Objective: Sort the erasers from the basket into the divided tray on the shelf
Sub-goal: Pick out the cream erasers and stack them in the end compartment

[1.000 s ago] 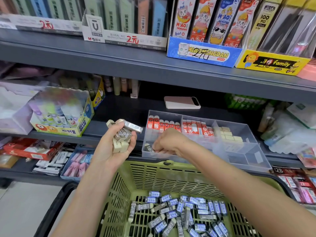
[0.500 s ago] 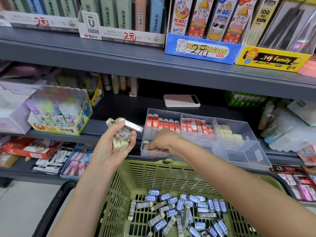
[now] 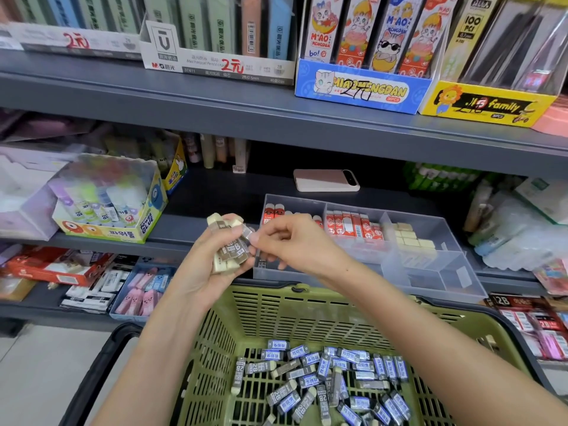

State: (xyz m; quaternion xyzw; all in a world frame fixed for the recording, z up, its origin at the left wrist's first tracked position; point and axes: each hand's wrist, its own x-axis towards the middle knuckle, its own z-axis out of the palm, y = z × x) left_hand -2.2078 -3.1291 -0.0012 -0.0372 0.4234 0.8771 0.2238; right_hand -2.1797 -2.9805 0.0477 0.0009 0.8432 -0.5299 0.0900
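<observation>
erasers (image 3: 322, 379) in grey and blue sleeves lie loose on the floor of the green basket (image 3: 233, 333), just below the shelf (image 3: 199, 207) edge. left hand (image 3: 199, 269) is curled round a bundle (image 3: 229, 252) of grey-sleeved ones, held up in front of the clear divided tray (image 3: 430, 272); right hand (image 3: 295, 244) meets it from the right, thumb and forefinger pinching the top eraser (image 3: 247, 232) of that bundle. tray's back compartments hold red-sleeved erasers (image 3: 353, 224) and cream blocks (image 3: 410, 239); a pink phone (image 3: 325, 179) lies on the shelf behind it.
</observation>
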